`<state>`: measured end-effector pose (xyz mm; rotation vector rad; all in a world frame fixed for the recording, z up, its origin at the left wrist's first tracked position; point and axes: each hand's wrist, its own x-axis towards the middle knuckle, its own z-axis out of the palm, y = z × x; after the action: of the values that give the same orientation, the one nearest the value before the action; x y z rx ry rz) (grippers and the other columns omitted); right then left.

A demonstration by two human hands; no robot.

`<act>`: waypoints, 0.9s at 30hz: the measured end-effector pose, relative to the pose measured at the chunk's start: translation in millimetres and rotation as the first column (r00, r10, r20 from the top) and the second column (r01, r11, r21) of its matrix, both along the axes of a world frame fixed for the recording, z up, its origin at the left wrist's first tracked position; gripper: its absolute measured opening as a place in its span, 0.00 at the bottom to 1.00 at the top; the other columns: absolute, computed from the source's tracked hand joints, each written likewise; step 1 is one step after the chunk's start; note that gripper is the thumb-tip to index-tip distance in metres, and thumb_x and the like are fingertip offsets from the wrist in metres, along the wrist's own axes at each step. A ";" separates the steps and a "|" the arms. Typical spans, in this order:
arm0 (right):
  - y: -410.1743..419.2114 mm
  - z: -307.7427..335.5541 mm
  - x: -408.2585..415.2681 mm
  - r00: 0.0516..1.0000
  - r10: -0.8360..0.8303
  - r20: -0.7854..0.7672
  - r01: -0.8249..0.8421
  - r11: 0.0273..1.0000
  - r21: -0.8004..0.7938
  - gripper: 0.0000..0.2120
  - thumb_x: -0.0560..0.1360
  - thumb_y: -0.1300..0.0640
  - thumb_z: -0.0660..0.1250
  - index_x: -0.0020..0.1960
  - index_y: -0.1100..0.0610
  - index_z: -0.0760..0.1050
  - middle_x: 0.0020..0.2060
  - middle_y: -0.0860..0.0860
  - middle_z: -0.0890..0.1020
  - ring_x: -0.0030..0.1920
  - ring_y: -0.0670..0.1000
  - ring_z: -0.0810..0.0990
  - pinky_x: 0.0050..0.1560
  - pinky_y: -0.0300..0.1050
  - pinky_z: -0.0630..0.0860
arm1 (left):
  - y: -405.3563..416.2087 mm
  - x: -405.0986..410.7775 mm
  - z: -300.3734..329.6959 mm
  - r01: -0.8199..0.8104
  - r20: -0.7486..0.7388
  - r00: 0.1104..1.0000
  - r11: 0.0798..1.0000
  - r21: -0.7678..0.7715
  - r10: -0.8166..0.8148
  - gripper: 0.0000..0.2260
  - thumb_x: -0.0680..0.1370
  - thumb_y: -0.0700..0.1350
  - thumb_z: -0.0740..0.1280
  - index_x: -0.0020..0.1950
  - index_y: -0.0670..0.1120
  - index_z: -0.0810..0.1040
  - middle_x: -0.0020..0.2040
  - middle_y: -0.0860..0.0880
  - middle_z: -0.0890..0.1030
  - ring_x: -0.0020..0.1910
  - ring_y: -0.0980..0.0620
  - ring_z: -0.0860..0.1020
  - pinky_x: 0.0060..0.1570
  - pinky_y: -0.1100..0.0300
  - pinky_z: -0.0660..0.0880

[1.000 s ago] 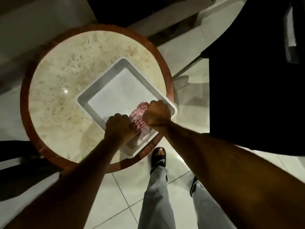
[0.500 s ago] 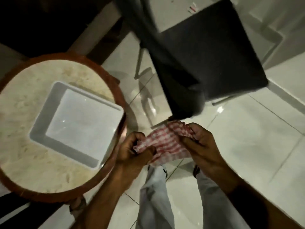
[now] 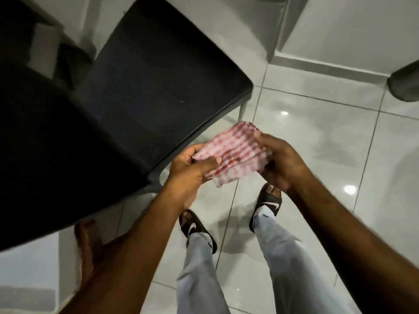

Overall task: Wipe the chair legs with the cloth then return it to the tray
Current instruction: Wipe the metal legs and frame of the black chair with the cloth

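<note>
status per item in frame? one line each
cloth: bunched, held off the floor between both hands, touching no chair leg
left hand: closed on the cloth's left edge
right hand: closed on the cloth's right side
chair: upright on the floor, seat bare
chair leg: only a short stretch shows under the seat corner, nothing on it

Home room: glossy tiled floor (image 3: 317, 137), black chair (image 3: 140, 91).

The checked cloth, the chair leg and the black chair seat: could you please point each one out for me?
checked cloth (image 3: 235, 155): head view, middle of the bunched fabric between the hands.
chair leg (image 3: 243, 112): head view, pale upper part just under the seat corner.
black chair seat (image 3: 158, 87): head view, centre of the flat top.
</note>
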<state>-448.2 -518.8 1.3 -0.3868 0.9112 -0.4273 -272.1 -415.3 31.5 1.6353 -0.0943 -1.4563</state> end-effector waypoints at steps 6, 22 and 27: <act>-45.1 -21.8 -19.3 0.815 -0.452 0.362 0.335 0.878 0.343 0.29 0.73 0.45 0.68 0.67 0.60 0.71 0.62 0.59 0.76 0.69 0.60 0.71 0.77 0.60 0.58 | -91.7 -59.5 -17.1 -0.042 -0.215 0.975 0.998 0.037 0.049 0.14 0.74 0.31 0.69 0.59 0.37 0.78 0.54 0.38 0.85 0.47 0.44 0.86 0.42 0.56 0.85; -79.8 -164.0 -19.9 0.604 -0.735 -0.307 0.796 0.538 0.278 0.15 0.75 0.70 0.65 0.62 0.67 0.76 0.57 0.64 0.83 0.56 0.63 0.83 0.63 0.62 0.77 | -299.8 34.1 -114.5 0.307 0.619 -0.723 -0.660 0.686 0.308 0.27 0.81 0.56 0.54 0.71 0.37 0.70 0.71 0.35 0.73 0.74 0.35 0.68 0.77 0.42 0.57; -81.4 -191.2 -1.9 0.613 -0.676 -0.409 0.747 0.665 0.021 0.14 0.76 0.68 0.65 0.53 0.51 0.79 0.50 0.55 0.86 0.52 0.57 0.85 0.61 0.59 0.79 | -337.5 18.5 -128.8 0.130 0.716 -0.627 -0.864 0.486 0.309 0.19 0.80 0.50 0.57 0.56 0.38 0.81 0.54 0.37 0.84 0.56 0.37 0.82 0.60 0.46 0.80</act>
<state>-450.0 -600.3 -189.9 0.1191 1.4708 -1.0293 -253.6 -752.8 -97.3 0.3052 2.5524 0.4850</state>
